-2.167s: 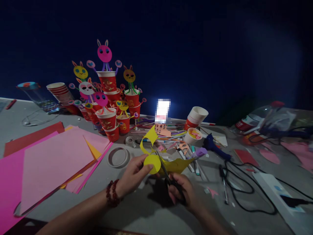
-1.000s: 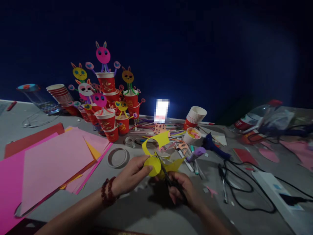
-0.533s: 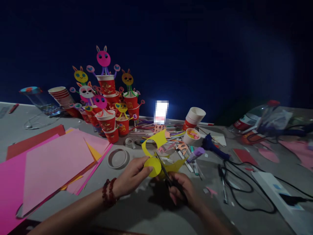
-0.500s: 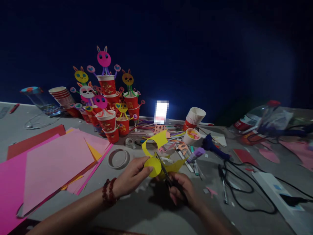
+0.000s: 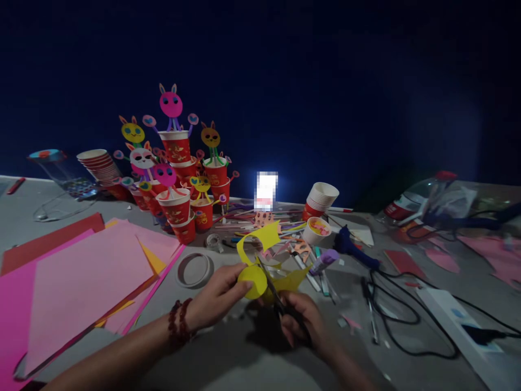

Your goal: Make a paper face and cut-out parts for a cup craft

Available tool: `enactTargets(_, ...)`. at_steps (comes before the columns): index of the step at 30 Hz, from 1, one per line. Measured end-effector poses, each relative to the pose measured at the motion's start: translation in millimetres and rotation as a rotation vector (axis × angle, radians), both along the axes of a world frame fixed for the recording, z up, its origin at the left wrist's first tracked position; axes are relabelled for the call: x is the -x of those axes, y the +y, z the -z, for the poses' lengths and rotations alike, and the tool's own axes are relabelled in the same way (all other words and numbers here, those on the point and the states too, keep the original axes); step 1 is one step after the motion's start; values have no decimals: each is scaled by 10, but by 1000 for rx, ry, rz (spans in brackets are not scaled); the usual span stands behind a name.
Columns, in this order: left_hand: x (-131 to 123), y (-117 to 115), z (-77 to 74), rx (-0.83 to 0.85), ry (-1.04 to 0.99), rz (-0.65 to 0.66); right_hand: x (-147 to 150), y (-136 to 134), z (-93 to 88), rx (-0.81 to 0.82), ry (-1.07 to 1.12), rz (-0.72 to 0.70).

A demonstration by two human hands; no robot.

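Note:
Between the thumb and fingers of my left hand (image 5: 223,293) is a yellow paper circle (image 5: 254,282), pinched at its left edge. My right hand (image 5: 299,317) grips the black handles of a pair of scissors (image 5: 277,300), whose blades point up and left along the circle's right edge. A curling yellow offcut (image 5: 258,239) rises behind the circle, and more yellow paper (image 5: 293,280) spreads to the right of the blades. Whether these scraps are still joined to the circle I cannot tell. A roll of tape (image 5: 194,270) lies left of my left hand.
Paper cups with animal figures (image 5: 174,205) stand stacked at the back left. Pink sheets (image 5: 89,282) lie at left. Right of my hands are a purple glue stick (image 5: 324,261), a blue glue gun (image 5: 355,251) with a looping black cable, and a white power strip (image 5: 451,320).
My view has shifted slightly, so the background sits a little lower and further left. My hands keep the same hold, and the scissors and circle look nearly unchanged.

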State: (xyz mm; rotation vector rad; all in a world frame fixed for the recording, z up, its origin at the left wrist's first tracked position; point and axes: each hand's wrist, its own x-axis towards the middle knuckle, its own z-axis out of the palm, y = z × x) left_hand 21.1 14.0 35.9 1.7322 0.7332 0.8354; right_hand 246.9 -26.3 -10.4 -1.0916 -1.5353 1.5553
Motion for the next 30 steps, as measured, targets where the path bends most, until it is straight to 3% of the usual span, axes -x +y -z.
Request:
enactTargets(18, 35, 35, 76, 135, -87, 29, -11, 28, 33, -5, 10, -1)
enactTargets(30, 45, 56, 52, 78, -79, 22, -5, 28, 54, -7, 10, -6)
